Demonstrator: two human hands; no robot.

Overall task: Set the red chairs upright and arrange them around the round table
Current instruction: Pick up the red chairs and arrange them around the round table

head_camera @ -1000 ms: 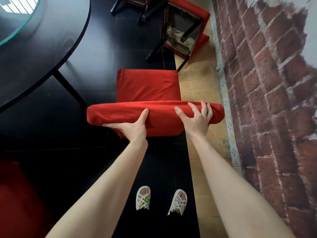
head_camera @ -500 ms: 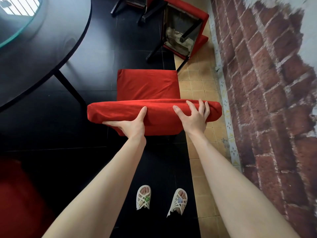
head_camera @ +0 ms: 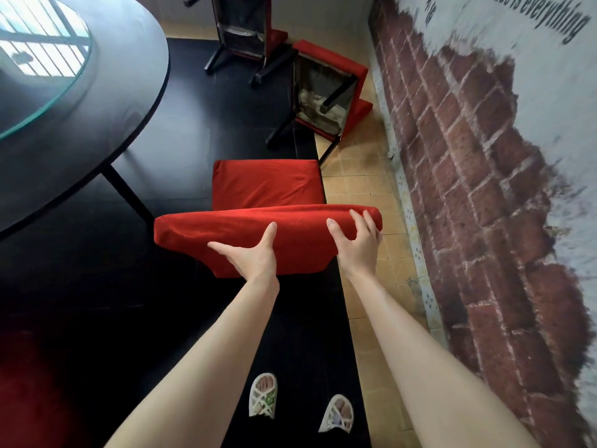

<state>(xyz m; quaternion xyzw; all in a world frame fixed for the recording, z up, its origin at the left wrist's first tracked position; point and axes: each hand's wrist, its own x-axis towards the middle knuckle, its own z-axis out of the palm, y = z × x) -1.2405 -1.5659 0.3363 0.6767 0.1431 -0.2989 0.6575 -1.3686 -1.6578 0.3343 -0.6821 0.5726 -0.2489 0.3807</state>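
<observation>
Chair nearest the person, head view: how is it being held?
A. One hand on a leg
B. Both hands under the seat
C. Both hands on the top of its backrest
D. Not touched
C: the left hand and right hand both rest on the backrest top of the upright chair.

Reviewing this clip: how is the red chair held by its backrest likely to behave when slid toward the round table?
The red chair probably moves as one stiff piece. Its padded backrest looks soft, so both hands, left and right, likely grip it well. Held high at the back, it may tip if its hidden legs catch the floor.
</observation>
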